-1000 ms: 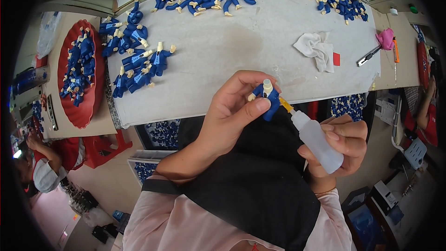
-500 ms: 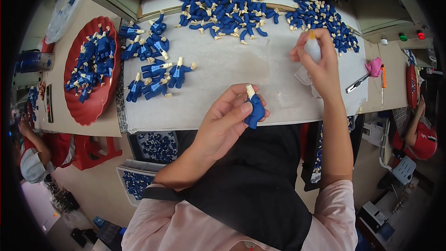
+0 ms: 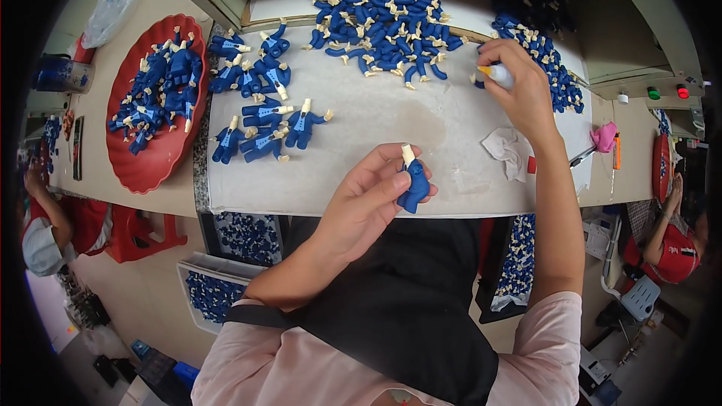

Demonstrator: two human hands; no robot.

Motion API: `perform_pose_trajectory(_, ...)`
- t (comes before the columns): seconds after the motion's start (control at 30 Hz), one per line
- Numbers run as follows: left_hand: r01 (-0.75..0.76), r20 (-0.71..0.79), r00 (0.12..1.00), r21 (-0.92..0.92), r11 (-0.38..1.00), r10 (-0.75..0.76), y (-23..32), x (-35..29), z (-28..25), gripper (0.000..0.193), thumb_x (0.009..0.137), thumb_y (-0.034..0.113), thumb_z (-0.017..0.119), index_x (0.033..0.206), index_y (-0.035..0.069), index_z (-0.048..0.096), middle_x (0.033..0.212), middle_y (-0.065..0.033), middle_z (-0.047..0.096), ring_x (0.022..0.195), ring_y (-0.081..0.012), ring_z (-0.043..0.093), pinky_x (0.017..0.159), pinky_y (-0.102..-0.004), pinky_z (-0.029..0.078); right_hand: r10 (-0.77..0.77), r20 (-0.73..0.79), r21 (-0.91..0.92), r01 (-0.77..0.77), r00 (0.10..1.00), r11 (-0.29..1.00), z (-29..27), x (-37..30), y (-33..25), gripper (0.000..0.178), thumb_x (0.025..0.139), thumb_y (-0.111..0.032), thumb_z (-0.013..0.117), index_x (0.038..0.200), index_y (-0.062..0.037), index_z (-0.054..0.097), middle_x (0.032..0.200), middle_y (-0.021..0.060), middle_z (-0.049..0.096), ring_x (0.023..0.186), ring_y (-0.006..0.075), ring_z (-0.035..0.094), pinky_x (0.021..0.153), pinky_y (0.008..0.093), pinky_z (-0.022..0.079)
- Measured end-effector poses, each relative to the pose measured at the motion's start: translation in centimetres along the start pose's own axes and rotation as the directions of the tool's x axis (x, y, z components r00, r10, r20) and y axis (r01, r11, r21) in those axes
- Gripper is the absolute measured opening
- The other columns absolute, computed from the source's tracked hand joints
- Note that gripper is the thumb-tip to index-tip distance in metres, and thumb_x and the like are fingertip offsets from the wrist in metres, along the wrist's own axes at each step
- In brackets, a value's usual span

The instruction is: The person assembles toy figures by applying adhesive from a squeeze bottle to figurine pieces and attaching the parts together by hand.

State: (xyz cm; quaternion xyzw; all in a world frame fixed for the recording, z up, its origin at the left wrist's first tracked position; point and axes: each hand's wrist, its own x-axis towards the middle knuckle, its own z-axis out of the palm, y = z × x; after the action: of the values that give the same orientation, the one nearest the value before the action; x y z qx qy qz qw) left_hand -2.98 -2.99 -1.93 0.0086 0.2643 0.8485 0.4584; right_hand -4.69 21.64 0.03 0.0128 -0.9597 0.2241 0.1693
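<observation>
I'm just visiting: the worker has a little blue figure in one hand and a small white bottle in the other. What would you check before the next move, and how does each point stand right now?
1. Left hand has a firm grip on the blue figure body: ok, fingers wrap it, cream neck peg pointing up.
2. Right hand holds the white bottle: ok, gripped over the white mat.
3. Bottle tip capped or open: cannot tell, too small.
4. Loose arm pieces within reach: ok, piled beside the right hand.
5. Space for finished figures: ok, bare mat beside them.
6. Rag at hand for drips: ok, lying below the right hand.
</observation>
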Motion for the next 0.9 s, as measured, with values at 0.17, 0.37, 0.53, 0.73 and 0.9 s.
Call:
perform_pose_trajectory(0.17,0.025,0.008,1.0,0.016,1.0,-0.025,-0.4,0.3,0.0,0.028,0.085,0.008,0.047,0.112,0.003,0.043,0.097,-0.0101,0.053,0.092,-0.0209,0.053,0.082,-0.0294,0.041,0.045,-0.012,-0.036,-0.045,0.999,0.998,-0.8,-0.9,0.5,0.029,0.063,0.003,0.062,0.09,-0.0071,0.057,0.089,0.005,0.055,0.076,0.0229,0.056,0.069,0.0317,0.045)
perform_pose_trajectory(0.37,-0.011,-0.041,0.999,0.033,0.999,0.012,-0.3,0.0,-0.1,0.027,0.085,0.009,0.048,0.111,0.003,0.045,0.096,-0.0099,0.054,0.092,-0.021,0.054,0.082,-0.0298,0.041,0.25,0.052,0.161,-0.255,0.967,0.953,-0.6,-2.4,-0.7,0.02,0.067,-0.01,0.065,0.084,-0.0018,0.058,0.078,0.0103,0.055,0.07,0.0257,0.056,0.063,0.0313,0.044)
perform_pose_trajectory(0.53,-0.012,-0.053,0.998,0.049,0.999,0.015,-0.2,0.3,-0.2,0.03,0.084,0.01,0.047,0.114,0.004,0.043,0.099,-0.0129,0.051,0.09,-0.0227,0.053,0.078,-0.03,0.042,0.265,-0.051,-0.001,-0.266,0.963,0.964,0.7,-3.5,-1.2,0.017,0.069,-0.01,0.065,0.079,0.0007,0.056,0.074,0.0092,0.056,0.068,0.0209,0.054,0.063,0.0278,0.04)
perform_pose_trajectory(0.73,0.011,-0.007,1.0,0.048,0.999,-0.01,-0.7,0.8,0.5,0.03,0.084,0.01,0.049,0.113,0.004,0.043,0.1,-0.0124,0.051,0.091,-0.0221,0.054,0.079,-0.0305,0.042,0.452,0.093,0.523,-0.429,0.887,0.736,-0.8,-5.8,-4.7,0.01,0.07,-0.002,0.061,0.08,-0.0012,0.058,0.067,0.0014,0.054,0.063,0.0074,0.048,0.057,0.0204,0.037)
perform_pose_trajectory(0.9,0.0,-0.006,1.0,0.087,0.996,0.001,-1.7,1.2,1.3,0.026,0.083,0.008,0.051,0.107,0.005,0.044,0.101,-0.0118,0.051,0.093,-0.0214,0.053,0.082,-0.0305,0.041,0.552,0.114,0.666,-0.476,0.826,0.574,-1.7,-8.7,-8.3,0.013,0.069,0.002,0.061,0.081,-0.0013,0.06,0.069,-0.002,0.053,0.061,0.0032,0.043,0.055,0.0164,0.033)
